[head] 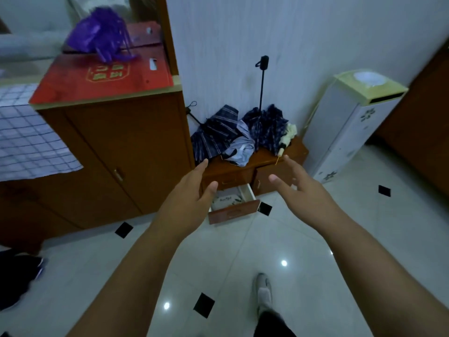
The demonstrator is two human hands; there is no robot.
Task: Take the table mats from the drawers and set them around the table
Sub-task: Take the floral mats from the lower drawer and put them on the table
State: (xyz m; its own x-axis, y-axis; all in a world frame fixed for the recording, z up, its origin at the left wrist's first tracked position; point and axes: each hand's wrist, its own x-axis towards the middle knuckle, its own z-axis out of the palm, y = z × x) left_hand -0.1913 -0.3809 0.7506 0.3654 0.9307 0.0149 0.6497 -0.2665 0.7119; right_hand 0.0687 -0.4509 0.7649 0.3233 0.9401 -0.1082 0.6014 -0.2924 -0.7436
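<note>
A low wooden cabinet [267, 161] stands against the wall ahead. Its lower left drawer [234, 211] is pulled out, and a pale table mat [227, 199] with a leaf print lies inside. My left hand [192, 193] and my right hand [296, 183] are stretched forward above the drawer, one on each side, fingers straight and spread. Neither hand holds or touches anything.
Several folded umbrellas [230, 135] lie on the low cabinet. A tall brown cupboard [126, 152] with a red box [102, 76] and a purple bag [102, 35] stands left. A checked cloth [26, 139] hangs far left. A white appliance [345, 122] stands right. The floor is glossy white tile.
</note>
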